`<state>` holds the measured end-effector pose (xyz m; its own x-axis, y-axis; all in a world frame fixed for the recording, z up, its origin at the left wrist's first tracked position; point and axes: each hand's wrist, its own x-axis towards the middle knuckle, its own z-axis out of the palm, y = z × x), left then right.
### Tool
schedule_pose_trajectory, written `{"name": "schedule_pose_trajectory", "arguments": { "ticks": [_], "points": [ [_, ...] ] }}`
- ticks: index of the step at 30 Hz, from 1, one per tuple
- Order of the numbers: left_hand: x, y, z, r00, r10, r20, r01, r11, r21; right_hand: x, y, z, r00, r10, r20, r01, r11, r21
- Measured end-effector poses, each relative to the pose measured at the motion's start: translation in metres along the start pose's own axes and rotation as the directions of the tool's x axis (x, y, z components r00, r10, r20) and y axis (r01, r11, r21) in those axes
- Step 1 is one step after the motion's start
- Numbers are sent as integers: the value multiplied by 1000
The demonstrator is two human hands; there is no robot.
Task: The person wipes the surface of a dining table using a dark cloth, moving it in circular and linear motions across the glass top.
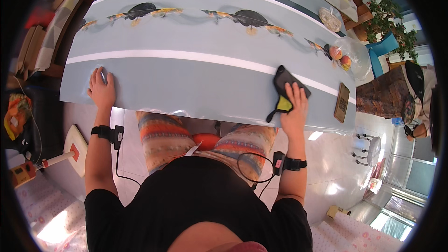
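Observation:
My left hand lies palm down near the left end of a table covered with a grey-blue tablecloth. Its fingers are spread, and a small glossy patch that I cannot identify shows beside the index finger. Towards the right end, my right hand holds a folded dark cloth against the tabletop. A yellow-green side of the cloth shows below the fold, and one dark corner trails towards the front edge. The right thumb is hidden. Right of this hand lies a smartphone in a brown case.
Two peaches sit beside a clear plastic bag at the table's right edge. Farther back lies a bagged pale item. Another person stands at the right. A wheeled stool is on the floor. Cables hang from my wristbands.

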<state>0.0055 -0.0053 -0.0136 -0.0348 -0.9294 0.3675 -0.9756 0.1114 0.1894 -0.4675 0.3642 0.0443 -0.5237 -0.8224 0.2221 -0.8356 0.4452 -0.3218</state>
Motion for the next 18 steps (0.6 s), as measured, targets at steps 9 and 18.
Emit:
{"name": "schedule_pose_trajectory", "arguments": {
  "ticks": [9, 18],
  "points": [
    [0, 2, 1, 1000, 16, -25, -16, 1000, 11, 89, 112, 14, 955, 283, -86, -296, 916, -270],
    [-4, 11, 0, 999, 7, -36, -7, 1000, -5, 150, 128, 28, 835, 513, -196, -550, 776, -309]
  ]
}}
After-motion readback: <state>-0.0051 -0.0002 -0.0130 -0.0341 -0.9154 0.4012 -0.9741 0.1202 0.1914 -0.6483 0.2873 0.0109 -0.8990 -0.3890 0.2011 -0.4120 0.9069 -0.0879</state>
